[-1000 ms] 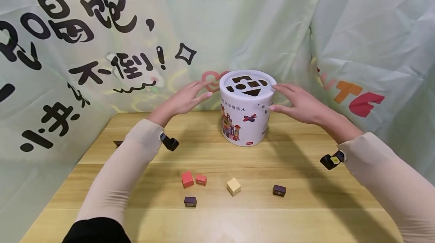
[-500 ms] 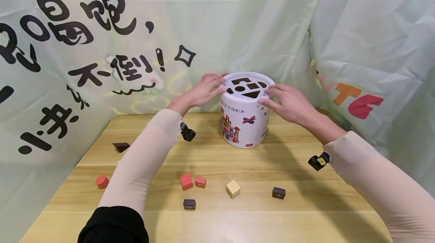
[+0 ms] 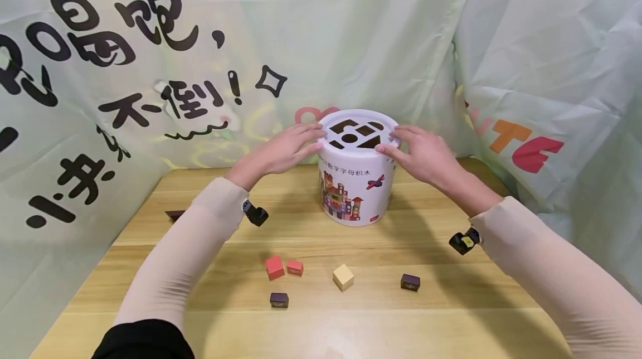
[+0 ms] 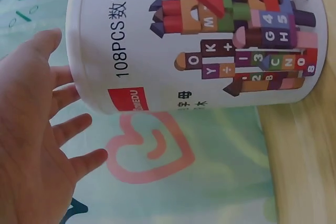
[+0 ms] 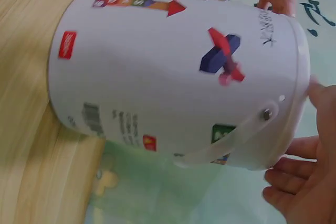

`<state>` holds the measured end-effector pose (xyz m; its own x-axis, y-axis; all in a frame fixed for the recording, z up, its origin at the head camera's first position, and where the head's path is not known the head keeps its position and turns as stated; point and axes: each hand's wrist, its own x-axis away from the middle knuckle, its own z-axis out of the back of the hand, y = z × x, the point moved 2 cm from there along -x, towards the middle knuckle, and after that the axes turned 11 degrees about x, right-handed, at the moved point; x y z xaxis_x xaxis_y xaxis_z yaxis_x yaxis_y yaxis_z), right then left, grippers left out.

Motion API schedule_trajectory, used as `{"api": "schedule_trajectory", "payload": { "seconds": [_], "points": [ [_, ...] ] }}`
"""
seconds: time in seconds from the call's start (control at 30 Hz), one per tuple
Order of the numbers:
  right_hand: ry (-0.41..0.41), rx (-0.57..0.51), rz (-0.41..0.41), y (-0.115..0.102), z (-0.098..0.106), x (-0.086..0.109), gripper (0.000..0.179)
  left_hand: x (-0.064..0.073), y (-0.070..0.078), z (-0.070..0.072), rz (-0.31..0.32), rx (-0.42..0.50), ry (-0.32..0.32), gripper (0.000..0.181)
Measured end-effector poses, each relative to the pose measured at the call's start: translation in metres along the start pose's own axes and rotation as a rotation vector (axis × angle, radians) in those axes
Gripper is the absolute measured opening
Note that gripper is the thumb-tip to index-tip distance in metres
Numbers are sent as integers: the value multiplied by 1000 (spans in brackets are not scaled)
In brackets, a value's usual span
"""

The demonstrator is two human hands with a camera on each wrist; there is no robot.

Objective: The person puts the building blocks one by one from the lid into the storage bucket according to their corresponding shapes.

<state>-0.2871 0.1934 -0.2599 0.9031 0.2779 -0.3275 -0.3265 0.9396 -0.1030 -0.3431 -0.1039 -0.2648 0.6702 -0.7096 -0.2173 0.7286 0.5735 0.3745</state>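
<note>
A white toy-block bucket [image 3: 356, 192] stands upright at the back of the table, its lid [image 3: 346, 150] cut with several shaped holes. My left hand [image 3: 281, 150] touches the lid's left rim with fairly straight fingers; in the left wrist view some fingertips pass behind the rim and others stand free of it. On the opposite side my right hand [image 3: 426, 155] holds the rim, thumb at the front and fingers bent over the edge. The right wrist view shows the bucket's plastic handle [image 5: 231, 140] hanging down its side. The fingertips behind the rim are partly hidden.
On the wooden table [image 3: 321, 325] lie two red blocks [image 3: 275, 267], a pale wooden cube [image 3: 343, 277] and two dark blocks, one left [image 3: 278, 300] and one right [image 3: 410, 282]. A dark triangular block [image 3: 174, 215] shows beyond my left forearm. Printed cloth [image 3: 381, 30] hangs behind.
Both hands have closed in on the bucket's rim. Since half a second ago the bucket has shifted slightly left and towards me, and turned so that its printed picture faces further right.
</note>
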Motion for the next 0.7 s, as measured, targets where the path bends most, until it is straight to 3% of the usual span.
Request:
{"api": "schedule_trajectory", "payload": {
  "seconds": [0.27,0.5,0.7],
  "points": [
    [-19,-89,-42,-13,2,0,79,27,8,-1,-85,-56,59,51],
    [-45,-89,3,-32,-2,6,90,43,15,1,-128,-90,160,40],
    [-32,-116,39,-31,-6,4,80,53,28,3,-192,-128,194,39]
  ]
}}
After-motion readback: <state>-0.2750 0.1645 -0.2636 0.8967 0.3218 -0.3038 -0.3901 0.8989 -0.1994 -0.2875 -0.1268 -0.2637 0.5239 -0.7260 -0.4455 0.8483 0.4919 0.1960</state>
